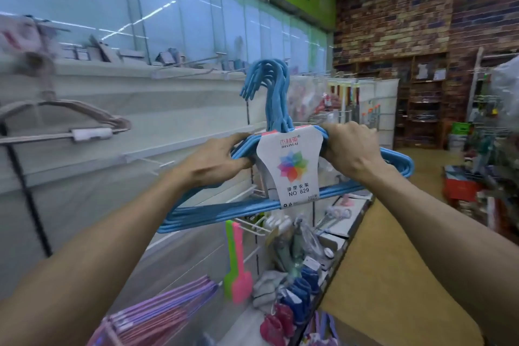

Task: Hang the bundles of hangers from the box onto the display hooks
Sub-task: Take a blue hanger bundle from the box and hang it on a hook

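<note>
Both hands, left hand (216,161) and right hand (349,149), are gripped around the shoulders of a blue hanger bundle (286,177), held level in mid-air, apparently for aiming its hooks at a display hook (191,70).

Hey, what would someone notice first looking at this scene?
A blue hanger bundle with a white label card fills the centre, held up by the left hand and right hand gripping its shoulders. Purple hangers sit lower left.
</note>
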Demonstrator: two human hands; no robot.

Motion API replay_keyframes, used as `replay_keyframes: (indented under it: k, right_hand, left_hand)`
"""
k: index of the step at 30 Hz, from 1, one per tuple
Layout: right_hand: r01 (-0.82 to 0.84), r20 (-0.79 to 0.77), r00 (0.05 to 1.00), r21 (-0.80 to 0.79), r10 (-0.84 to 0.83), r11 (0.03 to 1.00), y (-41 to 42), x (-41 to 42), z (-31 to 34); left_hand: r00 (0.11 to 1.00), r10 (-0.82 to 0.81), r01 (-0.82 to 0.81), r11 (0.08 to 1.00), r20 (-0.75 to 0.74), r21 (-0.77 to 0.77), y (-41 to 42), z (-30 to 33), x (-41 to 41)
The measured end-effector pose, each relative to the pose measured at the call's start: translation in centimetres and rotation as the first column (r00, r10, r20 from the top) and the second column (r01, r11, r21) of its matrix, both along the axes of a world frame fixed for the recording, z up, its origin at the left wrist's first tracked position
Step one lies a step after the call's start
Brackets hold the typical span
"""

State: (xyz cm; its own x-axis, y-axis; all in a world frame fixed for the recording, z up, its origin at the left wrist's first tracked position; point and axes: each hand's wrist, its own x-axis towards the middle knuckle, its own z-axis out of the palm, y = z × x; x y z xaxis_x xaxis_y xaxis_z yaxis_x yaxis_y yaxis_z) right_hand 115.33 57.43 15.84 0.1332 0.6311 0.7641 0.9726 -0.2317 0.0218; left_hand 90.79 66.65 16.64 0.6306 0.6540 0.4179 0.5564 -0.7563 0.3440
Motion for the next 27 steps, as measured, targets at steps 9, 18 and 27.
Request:
replay_keyframes:
  k: [9,18,27]
  right_hand:
    - [-0.226,0.013,0.974,-0.005,0.226,0.974,-0.7,-9.9,0.3]
    - [-0.423,0.021,0.906,0.000,0.423,0.906,-0.7,-20.0,1.1]
    - [-0.579,0.026,0.815,0.021,0.579,0.815,-1.1,-31.4,1.7]
  left_hand:
    - [0.968,0.249,-0.249,0.968,0.018,-0.014,-7.4,0.2,-11.3]
    - [0.900,0.434,-0.435,0.901,0.023,-0.003,-13.2,1.5,-21.2]
    - [0.812,0.583,-0.583,0.810,0.022,0.065,-18.2,1.9,-31.4]
